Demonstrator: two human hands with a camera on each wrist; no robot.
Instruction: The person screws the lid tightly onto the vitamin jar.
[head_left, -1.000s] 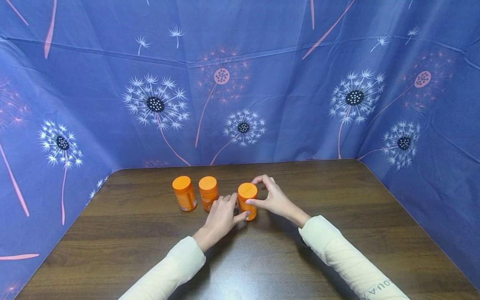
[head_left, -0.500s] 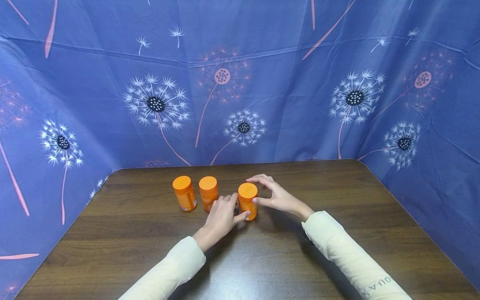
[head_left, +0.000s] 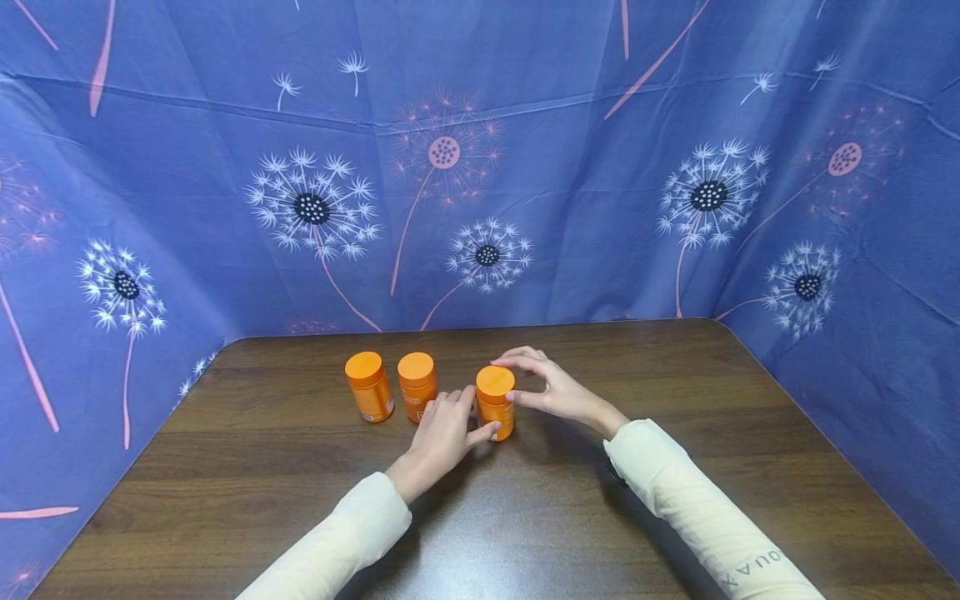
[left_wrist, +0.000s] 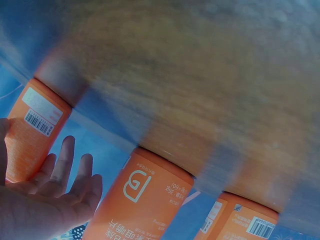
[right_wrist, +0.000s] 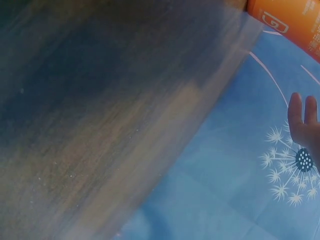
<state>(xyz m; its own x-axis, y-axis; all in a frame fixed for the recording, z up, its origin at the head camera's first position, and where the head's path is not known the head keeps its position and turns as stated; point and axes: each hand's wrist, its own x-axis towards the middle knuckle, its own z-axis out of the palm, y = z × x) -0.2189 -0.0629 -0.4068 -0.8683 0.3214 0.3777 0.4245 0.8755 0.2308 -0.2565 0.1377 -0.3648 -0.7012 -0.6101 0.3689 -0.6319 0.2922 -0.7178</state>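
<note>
Three orange bottles with orange lids stand upright on the table. My left hand point(head_left: 438, 433) grips the body of the right bottle point(head_left: 491, 412), thumb in front and fingers along its left side. At that bottle's lid point(head_left: 495, 382), my right hand point(head_left: 558, 393) has its thumb on the right edge and its forefinger at the back edge. The lid sits on the bottle. In the left wrist view the gripped bottle point(left_wrist: 37, 135) shows a barcode beside my left fingers point(left_wrist: 65, 165). In the right wrist view an orange bottle point(right_wrist: 290, 22) is partly cut off, with my right fingers point(right_wrist: 302, 120) below it.
The middle bottle point(head_left: 417, 385) stands just left of my left hand, and the left bottle point(head_left: 369, 387) stands beyond it. Brown wood forms the tabletop point(head_left: 645, 367). Blue dandelion-print cloth point(head_left: 570, 208) hangs behind the table and at both sides.
My right thumb has shifted from the front of the lid to its right edge, and the forefinger from the right rear toward the back. My left hand and the bottles keep their places.
</note>
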